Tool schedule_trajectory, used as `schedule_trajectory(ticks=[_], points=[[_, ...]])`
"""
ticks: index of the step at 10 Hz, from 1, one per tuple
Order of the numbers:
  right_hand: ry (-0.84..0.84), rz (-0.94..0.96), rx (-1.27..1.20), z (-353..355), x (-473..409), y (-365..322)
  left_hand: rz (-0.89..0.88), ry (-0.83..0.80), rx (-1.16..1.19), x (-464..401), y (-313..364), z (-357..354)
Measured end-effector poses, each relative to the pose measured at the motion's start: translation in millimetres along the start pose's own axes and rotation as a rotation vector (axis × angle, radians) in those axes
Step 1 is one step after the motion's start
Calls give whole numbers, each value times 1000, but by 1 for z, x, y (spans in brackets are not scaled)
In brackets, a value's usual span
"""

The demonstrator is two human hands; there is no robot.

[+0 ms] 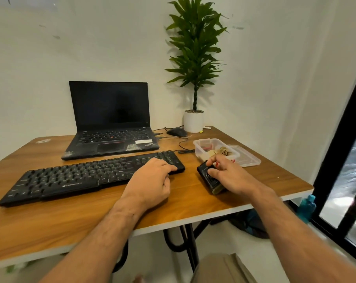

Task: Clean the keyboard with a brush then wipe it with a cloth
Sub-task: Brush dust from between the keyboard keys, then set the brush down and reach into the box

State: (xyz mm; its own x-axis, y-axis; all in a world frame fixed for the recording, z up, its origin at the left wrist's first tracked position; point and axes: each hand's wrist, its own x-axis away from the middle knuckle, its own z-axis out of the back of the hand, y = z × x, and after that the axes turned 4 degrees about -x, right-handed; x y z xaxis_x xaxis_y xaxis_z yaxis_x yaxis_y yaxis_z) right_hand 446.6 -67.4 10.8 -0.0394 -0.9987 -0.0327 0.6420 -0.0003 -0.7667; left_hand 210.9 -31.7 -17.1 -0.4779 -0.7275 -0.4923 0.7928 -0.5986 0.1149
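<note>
Two bare forearms reach in from the near edge. Left hand [152,178] rests with curled fingers on the right end of the keyboard [87,176], a long black plastic slab lying slantwise on the wood-grain tabletop [50,225]. Right hand [229,175] closes its grip on a small black blocky object [208,179], possibly the brush, just right of the keyboard. Beyond: one clear plastic tub [214,149] with loose lid, one open laptop [111,121], one mouse [176,132], one potted plant [194,64].
</note>
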Motion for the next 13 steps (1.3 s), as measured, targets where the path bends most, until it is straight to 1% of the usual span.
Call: schedule_trajectory(ticks=[1,2,3,4,5,7,8,9,10,11,12,13], points=[[16,58,99,0,-4,5,18,-35,11,-12,10,-6],[56,135,271,-1,-6,10,43,-32,17,-22,16,-11],[125,191,390,-2,-8,16,91,-21,6,-29,17,-16],[137,198,436,-1,-11,20,124,-6,-8,-36,17,-19],[154,195,463,2,-12,17,133,7,-12,-44,19,-21],[319,213,371,13,-26,0,102,31,-11,-70,25,-25],[361,174,352,25,-50,-8,88,14,-42,-86,27,-30],[302,120,396,32,-79,-11,84,-2,-59,-97,27,-37],[197,71,478,34,-106,-11,78,4,-76,-98,24,-48],[122,18,546,35,-126,-10,108,51,-44,-97,17,-51],[13,-58,574,36,-141,-7,118,62,-25,-98,12,-50],[-56,-89,648,32,-152,-8,120,68,-13,-100,11,-53]])
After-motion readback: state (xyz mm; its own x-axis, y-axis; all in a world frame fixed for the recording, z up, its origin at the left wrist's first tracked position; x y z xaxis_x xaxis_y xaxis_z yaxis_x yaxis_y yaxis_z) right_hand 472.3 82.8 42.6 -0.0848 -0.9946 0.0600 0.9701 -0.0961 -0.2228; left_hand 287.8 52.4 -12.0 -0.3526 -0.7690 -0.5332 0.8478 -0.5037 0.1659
